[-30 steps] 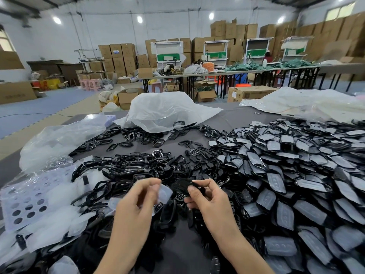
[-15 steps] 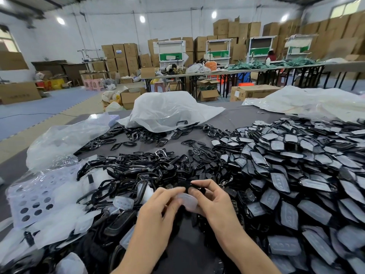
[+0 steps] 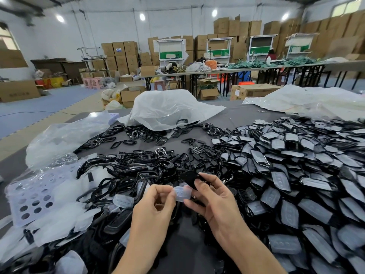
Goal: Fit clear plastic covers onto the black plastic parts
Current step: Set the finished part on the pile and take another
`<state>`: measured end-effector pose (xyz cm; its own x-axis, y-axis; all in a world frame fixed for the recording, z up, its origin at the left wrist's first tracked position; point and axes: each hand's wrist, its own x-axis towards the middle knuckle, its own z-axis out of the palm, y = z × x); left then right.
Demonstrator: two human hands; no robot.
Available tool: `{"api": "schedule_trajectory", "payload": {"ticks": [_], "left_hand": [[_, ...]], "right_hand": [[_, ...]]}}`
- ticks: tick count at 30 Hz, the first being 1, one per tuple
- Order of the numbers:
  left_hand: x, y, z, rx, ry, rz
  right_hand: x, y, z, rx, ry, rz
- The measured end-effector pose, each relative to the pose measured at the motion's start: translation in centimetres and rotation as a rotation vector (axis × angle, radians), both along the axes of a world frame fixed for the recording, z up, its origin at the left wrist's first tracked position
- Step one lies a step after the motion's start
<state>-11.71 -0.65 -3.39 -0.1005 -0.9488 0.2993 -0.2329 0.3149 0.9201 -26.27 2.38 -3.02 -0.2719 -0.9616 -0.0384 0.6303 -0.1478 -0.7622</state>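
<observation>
My left hand (image 3: 156, 204) pinches a small clear plastic cover (image 3: 182, 193) between thumb and fingertips. My right hand (image 3: 215, 200) grips a black plastic part (image 3: 190, 177) with thumb and fingers, just above and right of the cover. The cover's right edge meets the black part at my right thumb. Both hands hover low over the dark table, near its front middle. Loose clear covers (image 3: 122, 200) lie to the left of my hands.
A heap of black frames (image 3: 128, 171) fills the table's left and middle. A large pile of covered black parts (image 3: 286, 175) spreads to the right. Plastic bags (image 3: 167, 109) lie behind, a perforated lilac tray (image 3: 33, 196) at the left. Cardboard boxes and tables stand beyond.
My left hand brought the clear cover across to the black part in my right hand. Both hands now hold the two pieces together, slightly higher than before.
</observation>
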Motion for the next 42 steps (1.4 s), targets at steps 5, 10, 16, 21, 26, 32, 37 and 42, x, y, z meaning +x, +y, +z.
{"api": "schedule_trajectory", "payload": {"ticks": [5, 10, 16, 21, 26, 32, 37, 42], "left_hand": [[-0.5, 0.4, -0.2, 0.011, 0.022, -0.063], [-0.3, -0.1, 0.1, 0.088, 0.206, -0.088], [-0.2, -0.2, -0.1, 0.114, 0.166, -0.069], [-0.4, 0.2, 0.0, 0.035, 0.057, -0.109], [-0.1, 0.3, 0.0, -0.007, -0.030, -0.126], [0.2, -0.1, -0.7, -0.120, -0.191, -0.104], [0.8, -0.4, -1.0, -0.198, -0.289, -0.053], [0.5, 0.0, -0.3, -0.162, -0.188, -0.105]], "right_hand": [[0.2, 0.0, 0.0, -0.031, -0.086, 0.062], [-0.2, -0.2, 0.1, -0.002, -0.117, -0.011], [-0.2, -0.2, 0.1, 0.003, -0.183, 0.008], [-0.2, -0.1, 0.1, 0.005, -0.189, 0.034], [-0.1, 0.0, 0.0, 0.012, -0.163, 0.058], [-0.3, -0.1, -0.3, 0.017, -0.107, 0.040], [-0.2, -0.1, -0.3, 0.016, -0.065, 0.019], [-0.2, 0.0, -0.3, -0.006, -0.023, 0.037]]}}
